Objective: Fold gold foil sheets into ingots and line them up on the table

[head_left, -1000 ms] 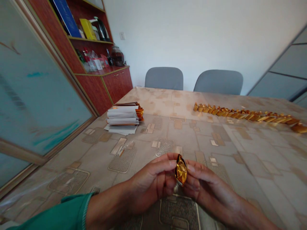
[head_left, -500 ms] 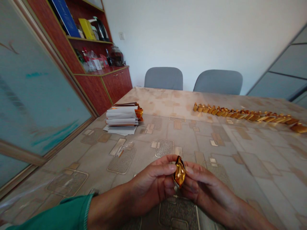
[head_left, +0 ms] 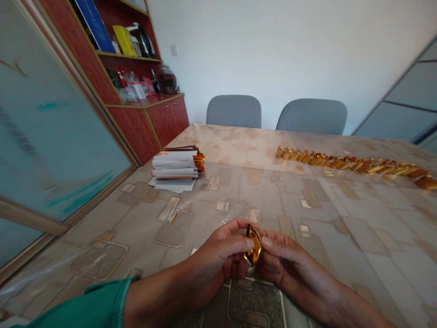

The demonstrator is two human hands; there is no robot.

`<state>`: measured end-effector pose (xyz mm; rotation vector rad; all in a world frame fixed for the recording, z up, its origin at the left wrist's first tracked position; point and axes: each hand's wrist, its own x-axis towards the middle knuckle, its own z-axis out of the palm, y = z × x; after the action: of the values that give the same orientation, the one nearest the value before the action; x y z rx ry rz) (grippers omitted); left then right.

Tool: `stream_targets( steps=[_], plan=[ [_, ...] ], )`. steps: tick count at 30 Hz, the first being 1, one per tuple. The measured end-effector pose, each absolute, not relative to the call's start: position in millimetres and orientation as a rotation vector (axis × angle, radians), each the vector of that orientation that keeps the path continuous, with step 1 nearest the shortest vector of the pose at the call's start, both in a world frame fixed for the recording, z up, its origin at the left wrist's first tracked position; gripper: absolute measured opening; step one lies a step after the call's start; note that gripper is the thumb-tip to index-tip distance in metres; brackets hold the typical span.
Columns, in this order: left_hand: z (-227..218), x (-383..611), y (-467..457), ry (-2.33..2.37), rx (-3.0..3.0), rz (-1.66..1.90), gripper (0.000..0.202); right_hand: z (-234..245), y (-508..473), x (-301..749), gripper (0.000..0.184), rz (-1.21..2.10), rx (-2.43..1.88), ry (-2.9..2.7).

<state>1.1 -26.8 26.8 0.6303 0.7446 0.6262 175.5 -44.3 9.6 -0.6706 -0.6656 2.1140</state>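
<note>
A folded gold foil paper ingot is held upright between both hands, just above the near part of the table. My left hand grips its left side, the thumb pressed on the shiny face. On its right edge, the thumb and fingers of my right hand are closed. Some of the fingers are hidden behind the foil piece. A long row of similar folded gold ingots lies toward the far right of the table. Farther left sits a stack of white-backed gold foil paper sheets.
The table has a patterned cover, with a small scrap lying on it at left. Two grey chairs stand at its far side. A red wooden cabinet with bottles and boxes is at back left, beside a glass sliding door.
The left thumb has slid farther onto the face of the gold ingot. The piece has turned and shifted slightly left; both hands keep hold of it.
</note>
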Motion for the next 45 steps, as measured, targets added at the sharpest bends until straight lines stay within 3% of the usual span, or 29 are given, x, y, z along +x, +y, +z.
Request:
stream_targets(
  steps=[3, 8, 12, 18, 29, 45],
  plan=[
    [27, -4, -23, 0.719, 0.669, 0.621, 0.03, 10, -44, 181, 0.02, 2.146, -0.64, -0.584],
    [26, -8, -14, 0.622, 0.997, 0.669, 0.049, 11, -44, 189, 0.019, 2.19, -0.612, -0.543],
    [19, -7, -15, 0.577, 1.112, 0.68, 0.041, 13, -44, 189, 0.024, 2.141, -0.692, -0.595],
    [11, 0, -17, 0.655, 1.038, 0.855, 0.036, 13, -46, 188, 0.032, 1.709, -0.983, -0.926],
    [13, 2, -22, 0.645, 0.866, 0.865, 0.04, 22, -54, 191, 0.02, 0.616, -1.005, -1.87],
    [9, 4, -24, 0.515, 0.653, 0.769, 0.044, 30, -55, 186, 0.032, 0.49, -0.903, -2.048]
  ],
)
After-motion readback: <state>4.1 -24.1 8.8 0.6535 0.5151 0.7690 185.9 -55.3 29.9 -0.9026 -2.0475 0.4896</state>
